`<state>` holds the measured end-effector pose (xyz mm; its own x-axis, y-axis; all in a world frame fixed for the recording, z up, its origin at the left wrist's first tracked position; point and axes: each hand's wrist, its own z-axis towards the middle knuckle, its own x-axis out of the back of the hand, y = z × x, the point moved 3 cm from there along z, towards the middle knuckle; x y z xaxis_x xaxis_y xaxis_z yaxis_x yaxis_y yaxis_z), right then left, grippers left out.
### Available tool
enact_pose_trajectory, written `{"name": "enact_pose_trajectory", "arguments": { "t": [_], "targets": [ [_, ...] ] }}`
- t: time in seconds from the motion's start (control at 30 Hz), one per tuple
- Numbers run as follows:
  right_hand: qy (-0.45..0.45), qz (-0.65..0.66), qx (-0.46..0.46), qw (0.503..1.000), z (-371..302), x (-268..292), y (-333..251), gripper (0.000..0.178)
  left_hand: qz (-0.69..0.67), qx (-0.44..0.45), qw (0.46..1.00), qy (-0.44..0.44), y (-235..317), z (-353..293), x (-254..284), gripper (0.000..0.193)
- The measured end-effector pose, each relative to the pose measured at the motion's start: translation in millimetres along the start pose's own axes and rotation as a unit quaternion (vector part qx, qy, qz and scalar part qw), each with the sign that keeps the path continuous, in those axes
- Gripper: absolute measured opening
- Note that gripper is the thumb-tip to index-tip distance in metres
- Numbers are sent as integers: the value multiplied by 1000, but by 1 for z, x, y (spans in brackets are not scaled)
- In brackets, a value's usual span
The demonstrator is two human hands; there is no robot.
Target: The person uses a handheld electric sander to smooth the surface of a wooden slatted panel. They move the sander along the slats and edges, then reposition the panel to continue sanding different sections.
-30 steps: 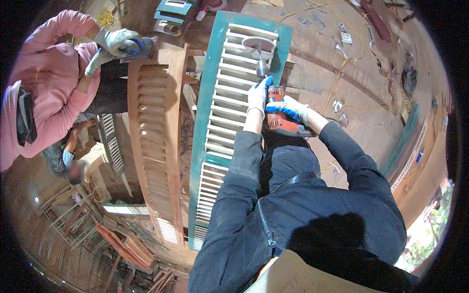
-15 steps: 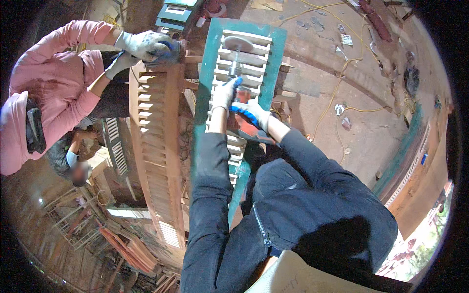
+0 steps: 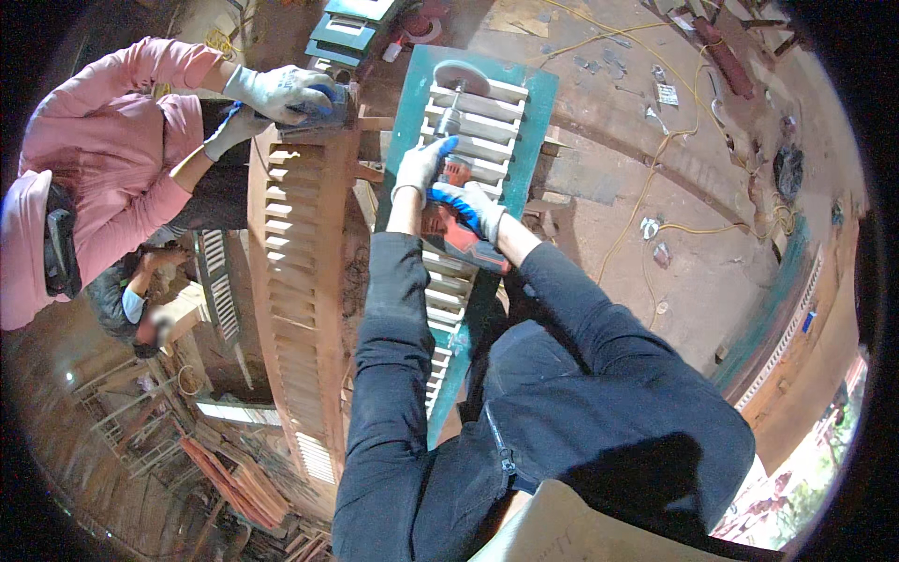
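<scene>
Left hand: your gloved left hand (image 3: 421, 170) is closed around the front of the red drill (image 3: 446, 229), just behind its chuck (image 3: 449, 122)
Right hand: your gloved right hand (image 3: 474, 208) is wrapped over the drill's rear body; both hands hold the one tool
Drill: over the green shutter (image 3: 531, 122), pointing toward its far end
Disc: the round sanding disc (image 3: 462, 77) sits at the drill's tip, above the far slats; whether it touches them, you cannot tell
Brown shutter: the brown shutter (image 3: 328, 244) lies to your left; a co-worker in a pink top (image 3: 103, 140) holds a blue-grey tool (image 3: 323, 114) at its far end
Floor: a yellow cord (image 3: 640, 195) winds to your right
</scene>
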<state>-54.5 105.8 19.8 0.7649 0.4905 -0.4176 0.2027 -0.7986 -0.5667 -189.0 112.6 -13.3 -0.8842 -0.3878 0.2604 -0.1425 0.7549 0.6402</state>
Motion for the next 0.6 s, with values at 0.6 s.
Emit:
{"name": "enact_pose_trajectory", "arguments": {
  "t": [0.6],
  "targets": [
    [-6,153,47,987,1,30,29,19,55,52,996,-49,20,-38,-33,58]
  ]
}}
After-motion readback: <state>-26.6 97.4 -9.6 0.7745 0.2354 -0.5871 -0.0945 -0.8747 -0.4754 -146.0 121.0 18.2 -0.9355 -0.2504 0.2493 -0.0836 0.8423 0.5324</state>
